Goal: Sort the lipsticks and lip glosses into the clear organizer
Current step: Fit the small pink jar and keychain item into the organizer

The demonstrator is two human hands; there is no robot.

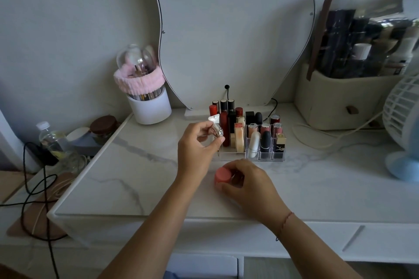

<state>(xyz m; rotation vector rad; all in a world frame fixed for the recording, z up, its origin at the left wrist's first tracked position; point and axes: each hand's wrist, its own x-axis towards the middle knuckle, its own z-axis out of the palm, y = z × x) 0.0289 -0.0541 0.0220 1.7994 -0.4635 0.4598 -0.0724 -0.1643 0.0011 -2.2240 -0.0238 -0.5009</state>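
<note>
Just left of centre in the frame, my left hand [196, 144] pinches a small silver lipstick [217, 130] between thumb and fingertips, right at the left end of the clear organizer [249, 159], which is already packed with upright tubes. Below it, at centre, my right hand [247, 181] curls round a coral tube [223, 175] resting on the marble tabletop [136, 176]. Both pieces look light and rigid, I judge. The silver one is glossy and likely slippery, so I'd grip it across its sides, not its ends. The coral tube's smooth round barrel wants fingers wrapped low, so the cap doesn't pull off.
</note>
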